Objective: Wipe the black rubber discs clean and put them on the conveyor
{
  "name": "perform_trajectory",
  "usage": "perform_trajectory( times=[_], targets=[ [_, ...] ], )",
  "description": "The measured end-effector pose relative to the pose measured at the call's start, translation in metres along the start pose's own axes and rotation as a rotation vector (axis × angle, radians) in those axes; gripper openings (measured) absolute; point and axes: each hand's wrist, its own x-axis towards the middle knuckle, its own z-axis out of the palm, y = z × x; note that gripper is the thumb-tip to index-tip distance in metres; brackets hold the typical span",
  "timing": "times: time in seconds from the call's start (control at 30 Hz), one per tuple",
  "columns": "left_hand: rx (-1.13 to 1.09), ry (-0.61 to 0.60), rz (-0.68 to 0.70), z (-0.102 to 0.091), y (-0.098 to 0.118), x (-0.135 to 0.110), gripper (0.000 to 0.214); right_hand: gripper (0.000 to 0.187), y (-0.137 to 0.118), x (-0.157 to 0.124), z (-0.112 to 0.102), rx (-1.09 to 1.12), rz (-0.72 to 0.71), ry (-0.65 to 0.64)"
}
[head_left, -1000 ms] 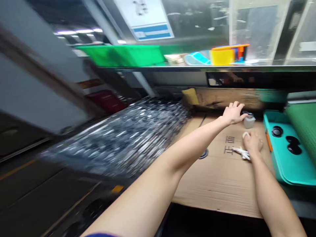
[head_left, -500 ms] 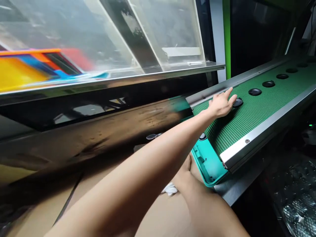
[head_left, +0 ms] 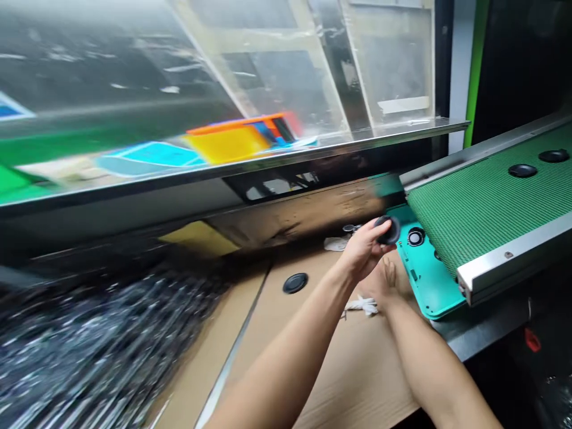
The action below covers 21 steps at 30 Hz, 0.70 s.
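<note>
Cardboard (head_left: 322,357) covers the worktop. Above it the left hand (head_left: 364,249) is raised, its fingers curled round a small black disc (head_left: 388,230) pinched at the fingertips, just left of the teal tray (head_left: 426,292). The right hand (head_left: 388,279) lies low on the cardboard, partly hidden behind the left wrist (whether it is closed on anything I cannot tell), with a scrap of white cloth (head_left: 361,305) just beside it. A second disc (head_left: 415,236) sits in the tray, and a third disc (head_left: 295,282) lies flat on the cardboard well to the left. Two more discs (head_left: 522,170) rest on the green belt (head_left: 473,208) that overhangs the tray. A blurred heap of shiny parts (head_left: 89,351) fills the lower left.
</note>
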Motion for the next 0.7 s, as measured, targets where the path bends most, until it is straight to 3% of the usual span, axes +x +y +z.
perform_trajectory(
  times=[0.13,0.2,0.27,0.37,0.5,0.57,0.7],
  targets=[
    [-0.199,0.324,-0.09,-0.105,-0.032,-0.05,0.014,0.037,0.0,0.001,0.008,-0.158,-0.002,0.052],
    [-0.229,0.408,-0.086,-0.138,-0.045,-0.064,0.01,0.038,0.002,0.002,0.009,-0.181,-0.019,0.081],
    [-0.288,0.463,-0.078,-0.159,-0.057,-0.072,0.013,0.036,0.004,0.004,0.008,-0.154,-0.016,0.127],
    [-0.429,0.491,-0.085,-0.173,-0.071,-0.077,0.021,0.035,0.0,0.006,0.006,-0.036,-0.035,0.233],
    [-0.643,0.398,-0.117,-0.175,-0.081,-0.077,0.022,0.037,-0.021,-0.002,0.012,0.151,-0.195,0.349],
    [-0.739,0.391,-0.127,-0.175,-0.081,-0.075,0.028,0.038,-0.034,-0.01,0.021,0.195,-0.291,0.336],
    [-0.856,0.423,-0.111,-0.178,-0.081,-0.071,0.019,0.037,-0.05,-0.028,0.039,0.128,-0.405,0.255]
  ],
)
